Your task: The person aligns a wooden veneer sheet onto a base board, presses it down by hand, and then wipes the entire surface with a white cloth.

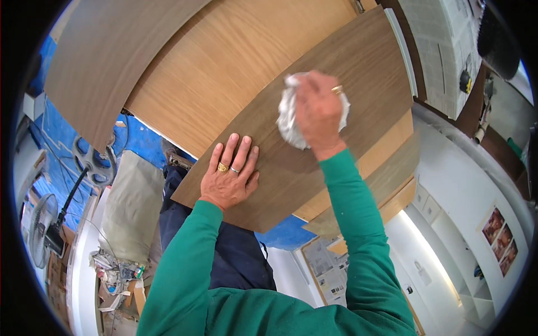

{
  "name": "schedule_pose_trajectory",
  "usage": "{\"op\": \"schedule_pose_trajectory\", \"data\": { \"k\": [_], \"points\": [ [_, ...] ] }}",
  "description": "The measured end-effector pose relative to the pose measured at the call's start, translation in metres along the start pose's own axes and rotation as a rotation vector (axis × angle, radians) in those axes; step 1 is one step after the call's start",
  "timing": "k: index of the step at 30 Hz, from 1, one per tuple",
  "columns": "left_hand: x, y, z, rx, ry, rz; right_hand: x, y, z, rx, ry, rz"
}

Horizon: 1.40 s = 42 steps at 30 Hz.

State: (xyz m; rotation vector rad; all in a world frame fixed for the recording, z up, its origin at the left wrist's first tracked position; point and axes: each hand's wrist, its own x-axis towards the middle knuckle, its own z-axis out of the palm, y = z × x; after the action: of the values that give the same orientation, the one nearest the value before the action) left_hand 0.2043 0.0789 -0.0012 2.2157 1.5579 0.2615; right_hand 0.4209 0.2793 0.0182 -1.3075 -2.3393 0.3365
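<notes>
A long brown wood-grain panel (364, 61) stretches away in front of me, lying over lighter wood boards. Flat on its near left part rests my left hand (230, 176), fingers stretched out and a little apart, with rings on two of them. My right hand (319, 109) presses a crumpled white cloth (290, 115) against the panel's middle. That hand is slightly blurred, and its fingers are bunched over the cloth, which sticks out on both sides. Both arms wear green sleeves.
Beyond the panel lies a light wood board (224, 61), with another brown panel (106, 61) at far left. A standing fan (45, 229), a beige sack (131, 196) and scraps (115, 274) are on the left. White shelving (443, 224) stands at right; blue sheeting (140, 134) covers the floor.
</notes>
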Motion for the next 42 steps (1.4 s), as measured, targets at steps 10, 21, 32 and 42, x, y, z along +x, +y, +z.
{"op": "schedule_pose_trajectory", "data": {
  "k": [10,21,32,42],
  "points": [
    [0.0,0.001,-0.001,-0.017,0.001,-0.004,-0.003,0.004,0.0,0.025,-0.037,-0.162],
    [0.001,0.001,-0.001,-0.014,0.001,-0.003,0.005,0.008,-0.005,0.011,-0.069,-0.339],
    [0.002,-0.001,0.0,-0.013,0.01,-0.008,0.007,0.021,-0.012,0.013,-0.089,-0.329],
    [0.0,-0.003,0.0,0.0,0.014,0.0,0.019,0.033,-0.02,-0.055,-0.093,-0.291]
  ]
}}
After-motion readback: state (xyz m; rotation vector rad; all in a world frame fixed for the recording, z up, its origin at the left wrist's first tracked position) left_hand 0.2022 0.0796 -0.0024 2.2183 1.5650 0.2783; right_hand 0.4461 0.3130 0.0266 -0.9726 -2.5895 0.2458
